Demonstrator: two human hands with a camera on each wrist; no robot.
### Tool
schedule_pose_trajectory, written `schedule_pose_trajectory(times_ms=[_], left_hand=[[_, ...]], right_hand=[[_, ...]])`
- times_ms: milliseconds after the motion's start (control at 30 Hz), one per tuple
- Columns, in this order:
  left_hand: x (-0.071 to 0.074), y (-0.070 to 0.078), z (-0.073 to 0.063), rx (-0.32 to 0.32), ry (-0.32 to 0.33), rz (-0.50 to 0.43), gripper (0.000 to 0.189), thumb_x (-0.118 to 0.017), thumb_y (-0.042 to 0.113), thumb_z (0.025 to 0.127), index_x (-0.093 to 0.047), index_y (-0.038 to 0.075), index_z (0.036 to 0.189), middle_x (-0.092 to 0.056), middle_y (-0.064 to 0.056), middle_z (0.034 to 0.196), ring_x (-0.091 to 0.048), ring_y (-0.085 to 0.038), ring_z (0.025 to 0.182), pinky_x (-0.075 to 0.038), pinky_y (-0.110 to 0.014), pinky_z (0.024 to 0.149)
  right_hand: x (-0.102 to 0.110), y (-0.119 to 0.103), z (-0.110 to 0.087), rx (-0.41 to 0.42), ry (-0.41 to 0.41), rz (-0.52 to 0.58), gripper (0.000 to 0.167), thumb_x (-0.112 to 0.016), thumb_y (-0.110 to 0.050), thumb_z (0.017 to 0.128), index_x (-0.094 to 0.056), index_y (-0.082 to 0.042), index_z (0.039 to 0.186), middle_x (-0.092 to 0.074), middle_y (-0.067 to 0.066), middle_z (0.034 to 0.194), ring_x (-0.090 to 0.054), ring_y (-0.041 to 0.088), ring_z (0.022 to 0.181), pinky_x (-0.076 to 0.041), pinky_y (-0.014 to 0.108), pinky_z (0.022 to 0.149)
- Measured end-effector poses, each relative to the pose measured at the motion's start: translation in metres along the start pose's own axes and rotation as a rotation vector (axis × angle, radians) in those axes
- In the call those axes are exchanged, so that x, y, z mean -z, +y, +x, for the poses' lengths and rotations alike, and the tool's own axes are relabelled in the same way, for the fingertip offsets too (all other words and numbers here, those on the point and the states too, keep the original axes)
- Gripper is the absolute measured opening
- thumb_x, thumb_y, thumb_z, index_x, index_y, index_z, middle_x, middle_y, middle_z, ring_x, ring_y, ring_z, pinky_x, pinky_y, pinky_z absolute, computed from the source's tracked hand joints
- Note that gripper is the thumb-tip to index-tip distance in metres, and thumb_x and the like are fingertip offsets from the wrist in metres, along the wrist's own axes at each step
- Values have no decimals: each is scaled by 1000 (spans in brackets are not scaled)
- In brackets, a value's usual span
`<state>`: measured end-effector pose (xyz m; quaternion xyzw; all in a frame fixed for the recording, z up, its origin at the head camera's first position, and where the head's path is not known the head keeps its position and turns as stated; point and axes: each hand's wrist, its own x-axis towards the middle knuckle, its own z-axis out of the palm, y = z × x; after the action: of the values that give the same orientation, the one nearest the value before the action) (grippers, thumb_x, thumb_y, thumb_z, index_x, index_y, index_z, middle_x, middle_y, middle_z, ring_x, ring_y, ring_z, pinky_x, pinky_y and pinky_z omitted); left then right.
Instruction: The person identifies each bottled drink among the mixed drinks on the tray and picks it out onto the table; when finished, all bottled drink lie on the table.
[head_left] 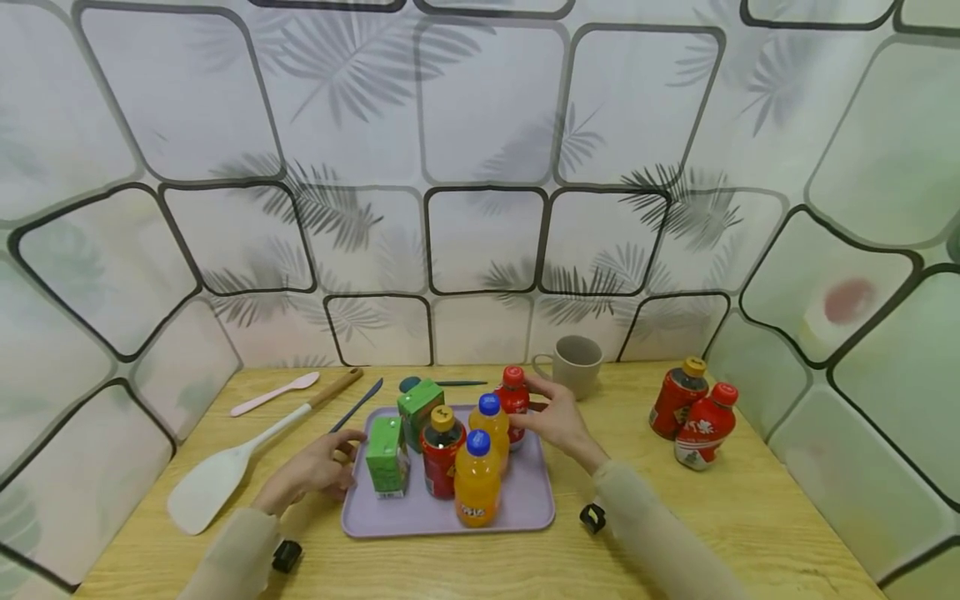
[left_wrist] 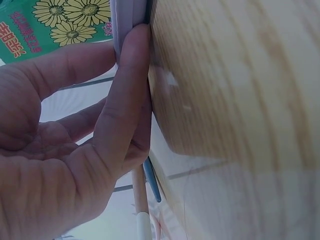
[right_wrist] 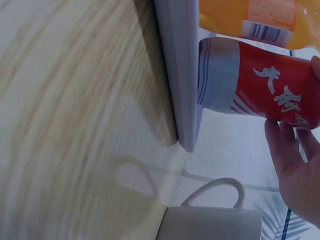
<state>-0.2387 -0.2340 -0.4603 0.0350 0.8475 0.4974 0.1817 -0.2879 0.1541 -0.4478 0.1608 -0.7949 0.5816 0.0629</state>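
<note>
My right hand [head_left: 561, 421] grips a red-capped red and white bottle [head_left: 513, 398] at the back right of the lilac tray [head_left: 528, 504]. In the right wrist view the bottle's base [right_wrist: 212, 75] is at the tray's rim level, with fingertips against its red label. My left hand [head_left: 318, 468] pinches the tray's left rim [left_wrist: 131, 15] between thumb and finger. On the tray stand two green drink cartons [head_left: 387, 458], a dark bottle with a yellow cap [head_left: 442, 454], and two orange drink bottles [head_left: 477, 487] with blue caps.
A grey mug [head_left: 577, 365] stands behind the right hand. Further right are another dark yellow-capped bottle [head_left: 678, 400] and a red-capped bottle [head_left: 705, 427]. At left lie a white spatula [head_left: 213, 483], a pink spoon [head_left: 277, 393] and a blue knife-like utensil [head_left: 358, 406].
</note>
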Motion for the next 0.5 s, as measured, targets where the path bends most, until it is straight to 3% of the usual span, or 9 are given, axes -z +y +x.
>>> schedule_pose_trajectory(times_ms=[200,500], left_hand=[[0,0,-1,3,3,0,71,-62,-13,72,-44,1,139,-49,-21,113,-59,-23,75,-60,-38,60],[-1,1,-2,15,3,1,71,-61,-13,70,-45,1,138,-49,-20,113,-59,-24,74,-60,-38,60]], right_hand=[[7,-2,-3,-7,75,17,71,-87,-9,69,-59,-3,134,-63,18,126,-58,32,116,-57,39,92],[24,-7,-14,-27,116,-28,71,-87,-13,70,-57,-2,134,-63,20,125,-61,36,112,-57,41,90]])
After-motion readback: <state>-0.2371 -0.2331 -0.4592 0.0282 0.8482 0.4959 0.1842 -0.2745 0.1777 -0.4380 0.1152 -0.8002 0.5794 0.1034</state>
